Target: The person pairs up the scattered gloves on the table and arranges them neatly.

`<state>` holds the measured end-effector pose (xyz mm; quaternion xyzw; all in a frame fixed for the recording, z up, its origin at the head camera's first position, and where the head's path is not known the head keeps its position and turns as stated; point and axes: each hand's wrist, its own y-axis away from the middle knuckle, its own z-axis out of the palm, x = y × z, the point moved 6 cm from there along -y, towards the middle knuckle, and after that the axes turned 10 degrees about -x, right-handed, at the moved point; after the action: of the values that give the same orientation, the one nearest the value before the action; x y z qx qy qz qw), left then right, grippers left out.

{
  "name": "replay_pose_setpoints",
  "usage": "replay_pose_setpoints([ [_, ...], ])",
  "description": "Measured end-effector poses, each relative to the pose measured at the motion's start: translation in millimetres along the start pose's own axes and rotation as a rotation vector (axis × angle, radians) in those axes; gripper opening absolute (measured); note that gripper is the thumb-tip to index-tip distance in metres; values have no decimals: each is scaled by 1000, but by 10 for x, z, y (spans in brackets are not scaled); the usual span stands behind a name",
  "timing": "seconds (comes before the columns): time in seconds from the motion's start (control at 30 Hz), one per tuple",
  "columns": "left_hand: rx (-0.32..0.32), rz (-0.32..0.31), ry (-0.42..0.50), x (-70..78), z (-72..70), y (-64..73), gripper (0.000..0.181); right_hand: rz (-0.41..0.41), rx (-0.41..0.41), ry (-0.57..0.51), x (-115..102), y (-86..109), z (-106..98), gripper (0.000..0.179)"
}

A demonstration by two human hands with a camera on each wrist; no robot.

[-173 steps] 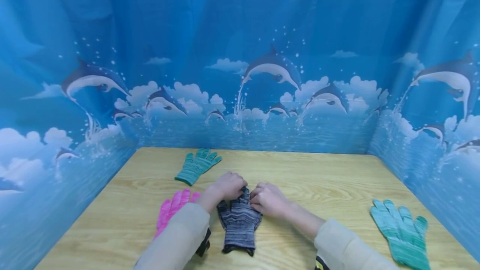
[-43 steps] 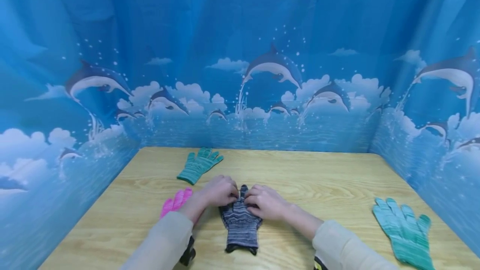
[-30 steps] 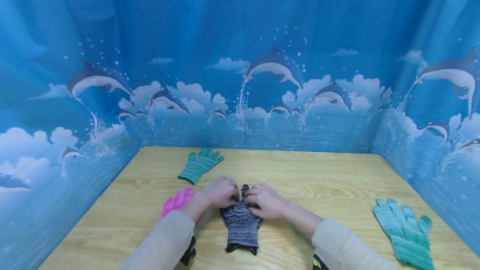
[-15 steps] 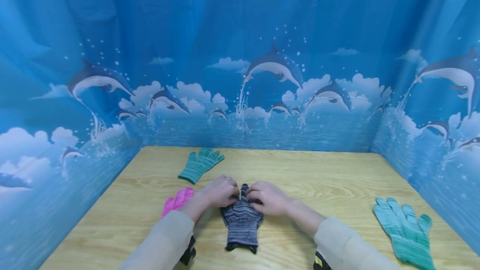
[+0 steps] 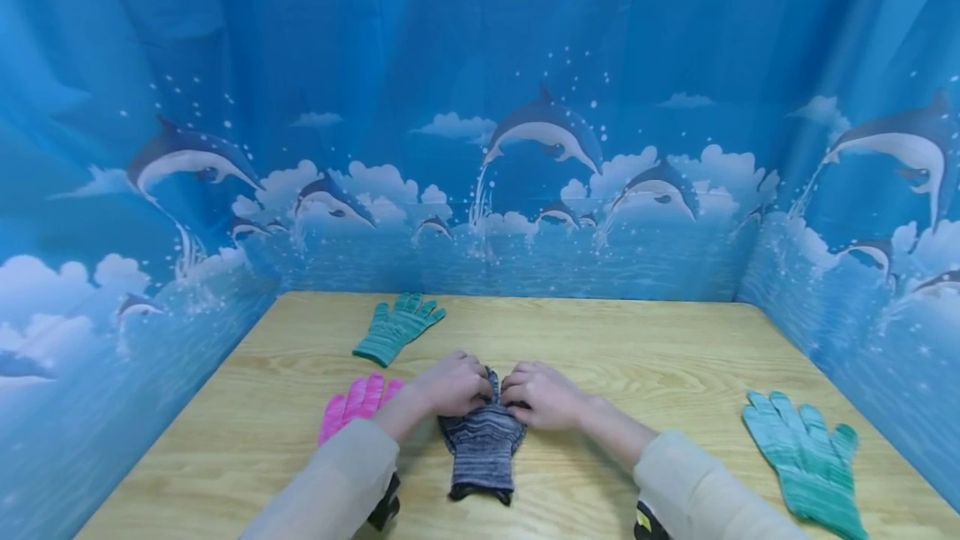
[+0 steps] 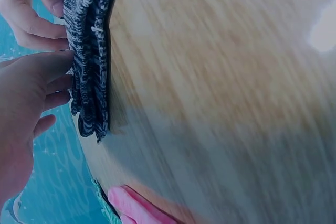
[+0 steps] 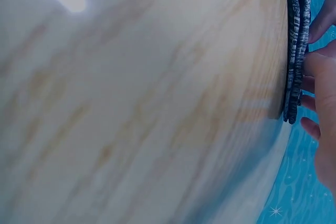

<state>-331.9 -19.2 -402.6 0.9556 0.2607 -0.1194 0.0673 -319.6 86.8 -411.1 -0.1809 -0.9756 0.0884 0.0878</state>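
A dark grey striped knit glove [image 5: 483, 448] lies at the middle of the table, its black-edged cuff toward me. From the side, in the right wrist view, the glove [image 7: 295, 51] shows as two knit layers, one over the other. My left hand [image 5: 453, 383] pinches the finger end of the glove from the left, fingers curled. Opposite it, my right hand [image 5: 546, 395] pinches the glove's finger area from the right. One glove finger sticks up between the two hands; the other fingers are mostly hidden beneath them.
A pink glove [image 5: 360, 400] lies left of the grey one, partly behind my left forearm. One green glove [image 5: 399, 328] is at the table's back left, another green glove [image 5: 810, 461] at the right. A blue dolphin-print curtain [image 5: 480, 107] surrounds the wooden table [image 5: 637, 357].
My left hand has shifted slightly right, onto the upright glove finger, and more of the pink glove shows. My right hand has moved slightly right. The grey glove stays in place.
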Motion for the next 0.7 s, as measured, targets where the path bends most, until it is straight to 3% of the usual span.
replay_pose_setpoints([
  [0.2, -26, -18, -12, 9, -3, -13, 9, 39, -4, -9, 0, -11, -12, 9],
  [0.5, -61, -38, -25, 29, -5, -36, 9, 165, 13, -17, 57, -30, 37, 6],
  [0.7, -63, -35, -23, 32, -7, -51, 8, 152, 39, 18, 39, -67, 24, 6],
])
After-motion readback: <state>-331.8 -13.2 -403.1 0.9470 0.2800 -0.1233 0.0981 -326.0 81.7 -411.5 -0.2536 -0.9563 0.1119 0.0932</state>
